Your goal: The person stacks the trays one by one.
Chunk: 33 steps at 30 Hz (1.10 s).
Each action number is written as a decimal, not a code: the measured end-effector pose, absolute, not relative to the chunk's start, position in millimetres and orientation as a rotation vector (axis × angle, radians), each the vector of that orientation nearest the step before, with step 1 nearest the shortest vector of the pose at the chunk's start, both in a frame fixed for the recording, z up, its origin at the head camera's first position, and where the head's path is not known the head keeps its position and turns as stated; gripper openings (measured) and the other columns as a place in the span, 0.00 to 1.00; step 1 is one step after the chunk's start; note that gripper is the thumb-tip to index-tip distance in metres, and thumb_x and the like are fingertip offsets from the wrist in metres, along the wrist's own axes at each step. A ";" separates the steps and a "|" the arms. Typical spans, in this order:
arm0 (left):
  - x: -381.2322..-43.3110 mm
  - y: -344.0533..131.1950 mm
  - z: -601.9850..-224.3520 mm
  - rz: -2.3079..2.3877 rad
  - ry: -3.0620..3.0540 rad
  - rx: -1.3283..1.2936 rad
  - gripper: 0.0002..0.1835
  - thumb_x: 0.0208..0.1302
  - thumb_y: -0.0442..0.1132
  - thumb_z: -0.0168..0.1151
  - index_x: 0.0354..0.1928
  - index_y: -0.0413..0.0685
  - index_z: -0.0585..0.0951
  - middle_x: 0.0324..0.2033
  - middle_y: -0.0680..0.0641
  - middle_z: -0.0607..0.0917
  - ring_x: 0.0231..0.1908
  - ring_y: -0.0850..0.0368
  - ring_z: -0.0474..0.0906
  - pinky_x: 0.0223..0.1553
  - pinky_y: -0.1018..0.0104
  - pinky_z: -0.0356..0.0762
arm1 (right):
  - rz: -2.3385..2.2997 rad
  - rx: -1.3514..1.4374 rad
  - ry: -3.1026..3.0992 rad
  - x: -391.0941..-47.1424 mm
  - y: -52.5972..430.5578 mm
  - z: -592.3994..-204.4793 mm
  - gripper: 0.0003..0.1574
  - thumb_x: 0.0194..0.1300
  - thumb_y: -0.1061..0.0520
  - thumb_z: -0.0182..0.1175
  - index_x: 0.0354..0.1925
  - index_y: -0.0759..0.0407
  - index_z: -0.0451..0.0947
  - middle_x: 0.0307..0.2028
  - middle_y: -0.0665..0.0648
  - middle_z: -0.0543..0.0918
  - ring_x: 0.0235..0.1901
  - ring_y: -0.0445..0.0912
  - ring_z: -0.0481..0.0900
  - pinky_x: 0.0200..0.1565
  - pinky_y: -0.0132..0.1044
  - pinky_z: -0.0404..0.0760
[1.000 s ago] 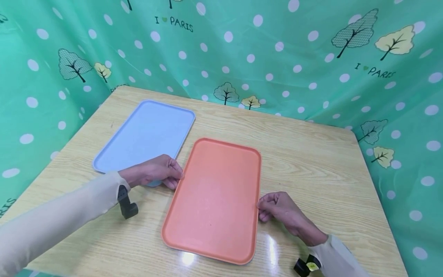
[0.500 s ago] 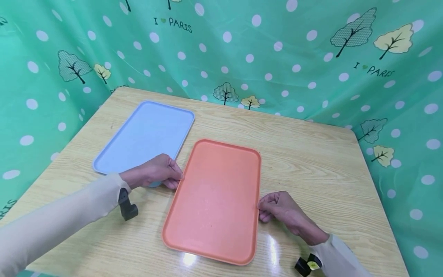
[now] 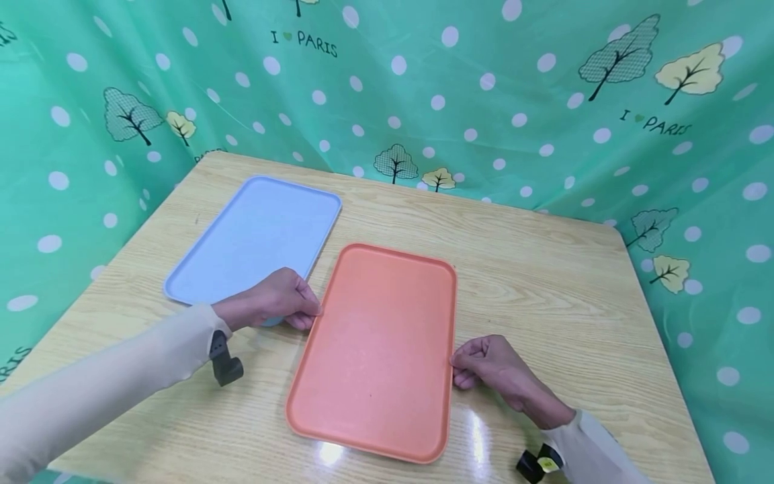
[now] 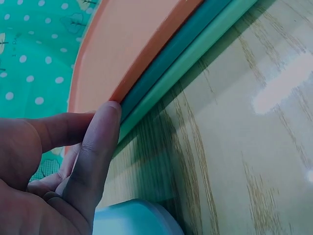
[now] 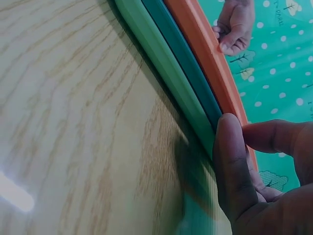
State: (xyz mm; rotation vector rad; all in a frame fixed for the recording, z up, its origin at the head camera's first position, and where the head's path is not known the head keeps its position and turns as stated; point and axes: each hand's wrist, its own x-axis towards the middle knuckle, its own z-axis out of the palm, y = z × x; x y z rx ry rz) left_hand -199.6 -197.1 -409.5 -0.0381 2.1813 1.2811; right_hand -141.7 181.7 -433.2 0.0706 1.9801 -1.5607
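An orange tray (image 3: 375,349) lies lengthwise in the middle of the table, on top of a teal tray (image 4: 162,63) and a green tray (image 4: 187,63); the lower two show only in the wrist views. My left hand (image 3: 281,296) pinches the orange tray's left rim between thumb and fingers. On the opposite long side, my right hand (image 3: 492,366) pinches the right rim, its thumb (image 5: 232,156) against the outer edge. The orange tray's surface holds nothing.
A light blue tray (image 3: 266,228) lies at the back left, partly under my left forearm and hand in the head view. The wooden table (image 3: 544,282) meets a green dotted cloth (image 3: 484,134) at the back. Glare spots lie near the front.
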 end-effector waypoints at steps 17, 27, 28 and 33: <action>-210.5 -234.7 -401.7 1.189 2.204 0.057 0.12 0.66 0.35 0.59 0.43 0.31 0.81 0.30 0.43 0.86 0.31 0.57 0.83 0.36 0.63 0.85 | -1.533 0.076 2.175 -158.3 195.2 -407.2 0.10 0.66 0.65 0.57 0.43 0.73 0.75 0.32 0.60 0.84 0.32 0.47 0.84 0.40 0.41 0.87; -231.5 -269.5 -389.8 1.158 2.297 0.040 0.14 0.67 0.33 0.57 0.49 0.30 0.78 0.41 0.41 0.86 0.39 0.56 0.82 0.45 0.61 0.83 | -1.533 -0.065 2.203 -196.9 148.8 -375.9 0.16 0.67 0.62 0.58 0.47 0.75 0.76 0.38 0.63 0.85 0.38 0.50 0.85 0.45 0.43 0.86; -232.8 -273.2 -388.0 1.157 2.304 0.035 0.14 0.67 0.33 0.57 0.49 0.30 0.78 0.42 0.41 0.86 0.40 0.55 0.82 0.45 0.61 0.83 | -1.535 -0.080 2.190 -199.8 140.4 -374.3 0.16 0.66 0.62 0.58 0.47 0.75 0.76 0.38 0.63 0.85 0.39 0.50 0.85 0.45 0.43 0.86; -241.1 -295.4 -381.0 1.136 2.348 0.024 0.16 0.67 0.34 0.57 0.52 0.29 0.77 0.44 0.41 0.86 0.42 0.55 0.82 0.47 0.61 0.83 | -1.535 -0.083 2.153 -215.0 98.1 -369.5 0.16 0.66 0.62 0.60 0.48 0.73 0.79 0.40 0.64 0.86 0.41 0.53 0.85 0.47 0.44 0.86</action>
